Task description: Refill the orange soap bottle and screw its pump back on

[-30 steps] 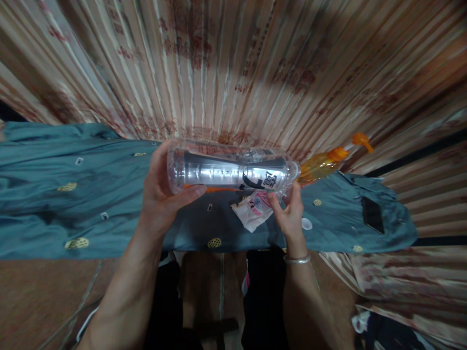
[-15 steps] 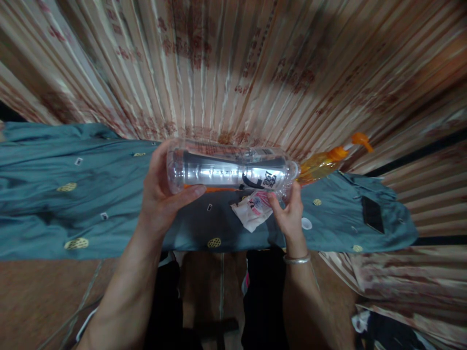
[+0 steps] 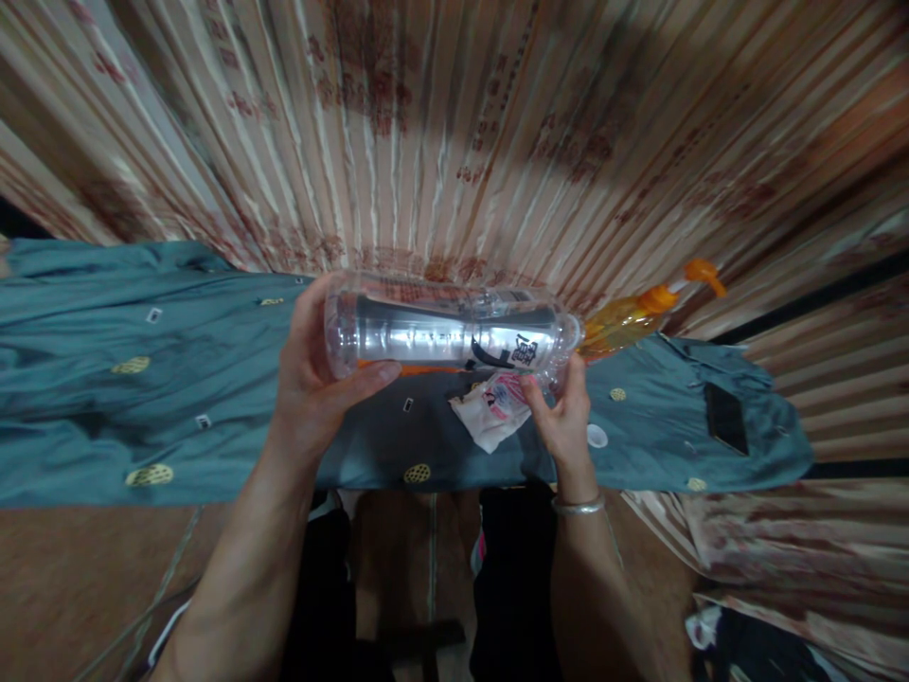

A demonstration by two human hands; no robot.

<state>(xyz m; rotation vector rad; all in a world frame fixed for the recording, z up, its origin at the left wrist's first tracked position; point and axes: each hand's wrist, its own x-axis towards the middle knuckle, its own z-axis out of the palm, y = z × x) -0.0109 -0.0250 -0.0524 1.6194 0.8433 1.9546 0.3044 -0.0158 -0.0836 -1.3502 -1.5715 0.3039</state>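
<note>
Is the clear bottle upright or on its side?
On its side: the clear bottle stretches crosswise in the view, its base in the left hand and neck end at the right hand.

A pleated beige curtain [image 3: 426, 142] with reddish patterns is hanging from ten through two o'clock, a soft shadow [image 3: 674, 43] darkening it between one and two. A long, teal-draped table [image 3: 234, 379] is stretching from nine to three o'clock, where a dark bar [image 3: 816, 297] is slanting upward. Brown, pale-seamed flooring [image 3: 85, 568] is showing at seven in dim light
</note>
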